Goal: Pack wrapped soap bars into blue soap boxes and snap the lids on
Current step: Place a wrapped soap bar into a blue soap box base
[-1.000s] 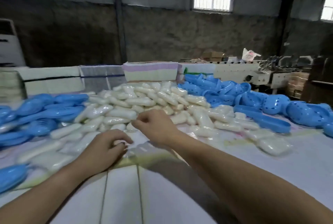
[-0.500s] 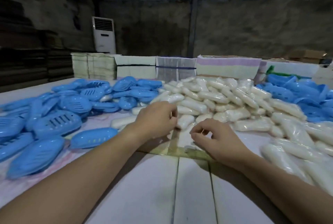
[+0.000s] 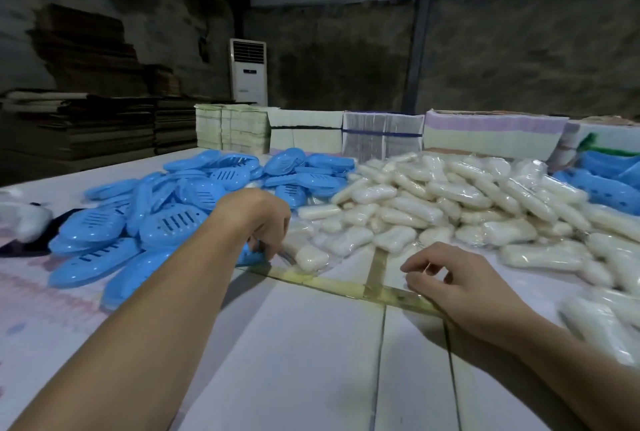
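Observation:
A heap of blue soap boxes (image 3: 194, 195) with slotted faces lies on the left of the table. In the middle and to the right spreads a big pile of wrapped white soap bars (image 3: 433, 202). My left hand (image 3: 266, 222) reaches forward with its fingers curled down onto the edge of one blue soap box (image 3: 250, 256) at the near edge of the heap. One wrapped soap bar (image 3: 311, 258) lies just right of that hand. My right hand (image 3: 460, 280) rests on the table with loosely curled fingers and holds nothing.
The white table (image 3: 294, 354) has yellow tape strips (image 3: 346, 286) across its seams. More blue boxes (image 3: 604, 182) lie at the far right. Bundled flat cartons (image 3: 381, 136) line the back edge. A white bag (image 3: 20, 219) sits at the far left.
The view has swung left. My left hand moved left and down from the soap pile onto a blue box. My right hand drew back toward me and rests on the tape.

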Demonstrator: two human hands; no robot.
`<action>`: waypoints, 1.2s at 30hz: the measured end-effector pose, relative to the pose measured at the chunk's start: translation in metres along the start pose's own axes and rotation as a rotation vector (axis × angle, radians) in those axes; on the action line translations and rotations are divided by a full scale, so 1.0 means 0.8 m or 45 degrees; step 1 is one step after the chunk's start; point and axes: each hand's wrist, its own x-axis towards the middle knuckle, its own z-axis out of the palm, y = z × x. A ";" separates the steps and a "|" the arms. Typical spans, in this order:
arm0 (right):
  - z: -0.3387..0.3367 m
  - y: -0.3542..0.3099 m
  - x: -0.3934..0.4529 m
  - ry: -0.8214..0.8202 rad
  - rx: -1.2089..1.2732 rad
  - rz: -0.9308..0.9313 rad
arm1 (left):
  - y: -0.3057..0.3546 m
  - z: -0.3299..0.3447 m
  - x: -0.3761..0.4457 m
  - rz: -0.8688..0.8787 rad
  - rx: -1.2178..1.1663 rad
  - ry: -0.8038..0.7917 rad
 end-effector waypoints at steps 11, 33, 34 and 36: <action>-0.004 0.010 0.005 0.059 0.035 0.079 | 0.066 -0.004 -0.043 0.640 -0.330 0.714; -0.071 0.077 0.019 0.022 -0.979 0.793 | 0.142 0.061 -0.037 1.335 -0.803 0.291; -0.074 0.077 0.019 -0.017 -1.023 0.840 | 0.141 0.060 -0.038 1.339 -0.798 0.313; -0.077 0.079 0.017 -0.081 -1.076 0.897 | 0.139 0.061 -0.036 1.361 -0.718 0.381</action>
